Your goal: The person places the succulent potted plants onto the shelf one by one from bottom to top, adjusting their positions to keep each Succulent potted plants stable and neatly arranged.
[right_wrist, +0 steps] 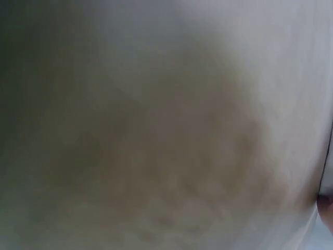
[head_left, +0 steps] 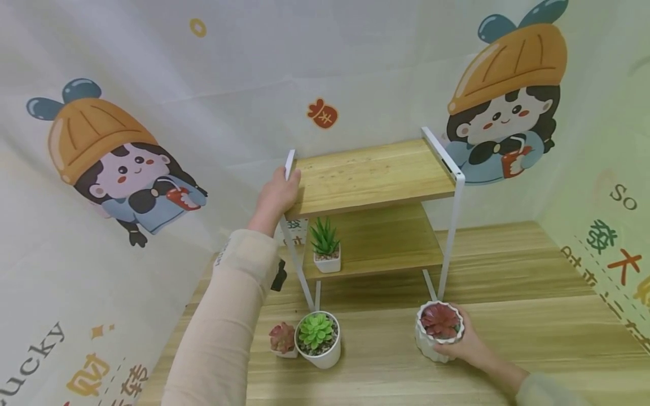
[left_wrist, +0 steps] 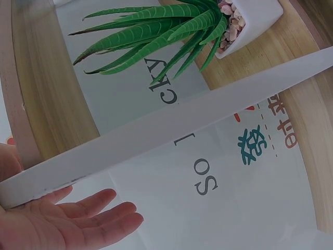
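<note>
A two-tier wooden shelf (head_left: 376, 175) with a white metal frame stands on the table. My left hand (head_left: 279, 194) grips its upper left corner, thumb over the top; in the left wrist view, that hand's fingers (left_wrist: 99, 221) extend past the white post (left_wrist: 156, 127). My right hand (head_left: 469, 341) holds a white scalloped pot with a red succulent (head_left: 440, 321), in front of the shelf's right leg. An aloe-like plant (head_left: 325, 242) in a square white pot sits on the lower tier's left end. The right wrist view is mostly blurred.
By the shelf's front left leg stands a round white pot with a green succulent (head_left: 317, 335). A small pink succulent (head_left: 282, 340) stands beside it, to the left. Behind the wood-grain table (head_left: 508, 293) hangs a printed cloth (head_left: 244, 73).
</note>
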The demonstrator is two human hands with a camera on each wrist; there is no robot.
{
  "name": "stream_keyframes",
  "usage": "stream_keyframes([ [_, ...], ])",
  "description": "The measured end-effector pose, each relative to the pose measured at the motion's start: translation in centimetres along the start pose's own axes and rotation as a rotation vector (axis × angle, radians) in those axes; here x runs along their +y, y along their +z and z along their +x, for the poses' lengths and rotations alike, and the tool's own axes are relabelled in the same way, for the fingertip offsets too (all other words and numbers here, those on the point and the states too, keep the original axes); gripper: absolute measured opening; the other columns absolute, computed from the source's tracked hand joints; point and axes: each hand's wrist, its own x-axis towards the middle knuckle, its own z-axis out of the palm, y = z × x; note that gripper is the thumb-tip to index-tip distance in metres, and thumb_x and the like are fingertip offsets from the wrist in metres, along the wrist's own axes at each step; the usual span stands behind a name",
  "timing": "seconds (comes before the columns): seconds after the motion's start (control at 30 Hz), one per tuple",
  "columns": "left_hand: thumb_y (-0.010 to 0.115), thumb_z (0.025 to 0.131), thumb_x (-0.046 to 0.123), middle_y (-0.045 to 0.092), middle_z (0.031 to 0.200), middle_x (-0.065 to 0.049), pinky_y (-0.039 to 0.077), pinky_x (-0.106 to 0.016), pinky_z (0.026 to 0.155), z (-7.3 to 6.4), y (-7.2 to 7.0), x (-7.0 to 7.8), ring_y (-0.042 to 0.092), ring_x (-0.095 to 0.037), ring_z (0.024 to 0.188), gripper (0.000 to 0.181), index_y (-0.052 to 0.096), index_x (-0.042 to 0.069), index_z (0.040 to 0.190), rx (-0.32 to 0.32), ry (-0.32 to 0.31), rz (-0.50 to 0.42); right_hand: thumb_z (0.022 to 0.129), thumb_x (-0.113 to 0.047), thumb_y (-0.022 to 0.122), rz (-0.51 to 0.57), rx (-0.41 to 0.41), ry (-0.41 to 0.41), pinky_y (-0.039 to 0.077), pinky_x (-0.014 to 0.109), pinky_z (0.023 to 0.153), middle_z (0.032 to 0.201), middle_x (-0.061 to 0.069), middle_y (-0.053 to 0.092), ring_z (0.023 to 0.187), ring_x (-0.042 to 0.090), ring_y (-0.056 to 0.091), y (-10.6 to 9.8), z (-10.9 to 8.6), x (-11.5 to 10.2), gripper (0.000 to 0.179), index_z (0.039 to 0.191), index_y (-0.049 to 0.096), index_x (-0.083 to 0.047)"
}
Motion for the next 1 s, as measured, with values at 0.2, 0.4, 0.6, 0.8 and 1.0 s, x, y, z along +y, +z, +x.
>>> stream_keyframes([
  [0.2, 0.023, 0.099, 0.042, 0.037, 0.138, -0.023, 0.042, -0.045, 0.091, 0.1, 0.0, -0.1, 0.047, -0.036, 0.110, 0.059, 0.011, 0.010, 0.147, -0.004, -0.006, 0.008, 0.062, 0.018, 0.069, 0.129, -0.142, -0.121, 0.045, 0.012, 0.080, 0.112, -0.022, 0.053, 0.097, -0.005, 0.054, -0.5, 0.5, 0.4, 0.073, 0.123, 0.028, 0.013],
  [0.4, 0.023, 0.098, 0.043, 0.036, 0.138, -0.025, 0.041, -0.046, 0.092, 0.1, -0.1, -0.2, 0.046, -0.038, 0.113, 0.060, 0.010, 0.011, 0.147, 0.005, -0.013, 0.003, 0.060, 0.020, 0.069, 0.098, -0.063, -0.070, 0.043, 0.011, 0.079, 0.109, -0.024, 0.051, 0.096, -0.006, 0.052, 0.0, 0.2, 0.5, 0.076, 0.124, 0.028, 0.008],
  [0.6, 0.023, 0.099, 0.042, 0.039, 0.135, -0.024, 0.041, -0.046, 0.092, 0.1, 0.0, -0.2, 0.047, -0.037, 0.110, 0.059, 0.012, 0.010, 0.147, 0.006, -0.006, 0.012, 0.056, 0.021, 0.070, 0.058, 0.008, -0.007, 0.041, 0.008, 0.077, 0.104, -0.028, 0.048, 0.093, -0.011, 0.049, 0.2, 0.0, 0.1, 0.081, 0.121, 0.022, 0.017],
  [0.8, 0.024, 0.098, 0.042, 0.041, 0.133, -0.023, 0.042, -0.045, 0.089, 0.2, 0.2, -0.1, 0.048, -0.036, 0.106, 0.059, 0.012, 0.011, 0.147, 0.012, 0.005, -0.003, 0.057, 0.020, 0.070, 0.051, 0.021, 0.026, 0.042, 0.009, 0.076, 0.102, -0.028, 0.049, 0.091, -0.010, 0.050, 0.1, -0.2, -0.3, 0.080, 0.121, 0.023, 0.015],
  [1.0, 0.023, 0.098, 0.043, 0.042, 0.131, -0.024, 0.043, -0.043, 0.085, 0.3, 0.1, -0.1, 0.048, -0.034, 0.101, 0.059, 0.011, 0.011, 0.147, 0.011, 0.003, -0.004, 0.057, 0.017, 0.072, 0.007, -0.006, 0.015, 0.042, 0.011, 0.077, 0.102, -0.029, 0.048, 0.093, -0.011, 0.049, -0.1, -0.3, -0.8, 0.081, 0.122, 0.025, 0.013],
])
